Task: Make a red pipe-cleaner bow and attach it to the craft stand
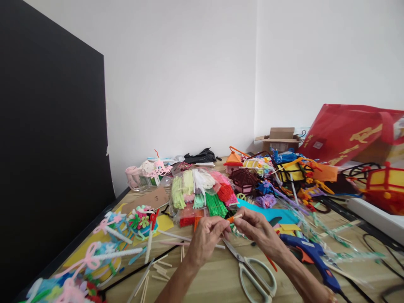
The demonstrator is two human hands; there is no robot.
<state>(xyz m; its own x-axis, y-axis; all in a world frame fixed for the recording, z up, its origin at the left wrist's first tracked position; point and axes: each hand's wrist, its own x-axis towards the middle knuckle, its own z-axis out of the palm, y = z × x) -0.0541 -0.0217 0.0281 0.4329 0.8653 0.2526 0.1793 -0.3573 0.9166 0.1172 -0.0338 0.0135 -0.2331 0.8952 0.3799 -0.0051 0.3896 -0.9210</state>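
Note:
Over the middle of the table, my left hand (pixel 206 236) and my right hand (pixel 260 233) come close together, fingertips pinched. Between them is a short wooden stick (pixel 238 216) with an orange pipe cleaner (pixel 232 219) around it. My left fingers pinch the orange end; my right thumb and forefinger grip the pale stick's side. The fingers partly cover both. Just below lie scissors (pixel 249 269) with pale handles, blades pointing toward my left hand. A blue glue gun (pixel 311 254) rests beside my right forearm.
Bundles of coloured pipe cleaners (pixel 202 187) lie behind my hands. Cut wooden sticks (pixel 160 269) are scattered at the left, near pipe-cleaner flowers (pixel 142 219). Small lanterns (pixel 244 181) crowd the back right. A red bag (pixel 344 132) leans there, and a black panel (pixel 53 126) stands left.

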